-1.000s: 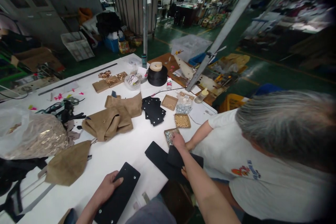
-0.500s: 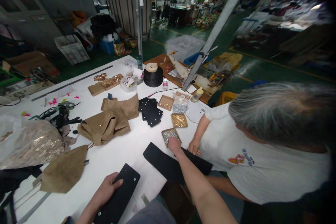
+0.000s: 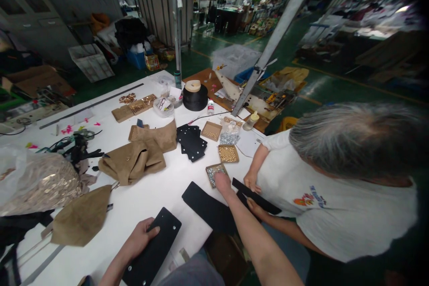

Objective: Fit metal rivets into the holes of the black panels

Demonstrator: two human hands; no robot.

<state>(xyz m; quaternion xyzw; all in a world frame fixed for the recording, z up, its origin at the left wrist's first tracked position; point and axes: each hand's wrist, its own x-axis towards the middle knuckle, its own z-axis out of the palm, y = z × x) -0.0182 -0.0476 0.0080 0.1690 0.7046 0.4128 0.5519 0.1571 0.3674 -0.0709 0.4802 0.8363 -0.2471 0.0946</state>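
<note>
My left hand (image 3: pixel 145 236) grips the edge of a black panel (image 3: pixel 157 246), thumb on top; silver studs show near the panel's corners. My right hand (image 3: pixel 222 183) reaches into a small cardboard tray (image 3: pixel 210 184) of silver studs, its fingertips hidden among them. Under my right forearm lies another black panel (image 3: pixel 204 203), flat on the white table. Just beyond are a tray of gold studs (image 3: pixel 228 154) and a stack of black pieces (image 3: pixel 192 143) with silver studs.
A co-worker (image 3: pixel 348 196) sits at the right, both hands on a black strip (image 3: pixel 259 196). Brown fabric pieces (image 3: pixel 134 158) and a clear bag of metal parts (image 3: pixel 50 178) lie to the left. A slanted metal post (image 3: pixel 278 31) rises at the table's far right.
My left hand and its panel have shifted slightly. My right hand stays at the stud tray. The co-worker has lifted and tilted the black strip, and the second hand has come into view.
</note>
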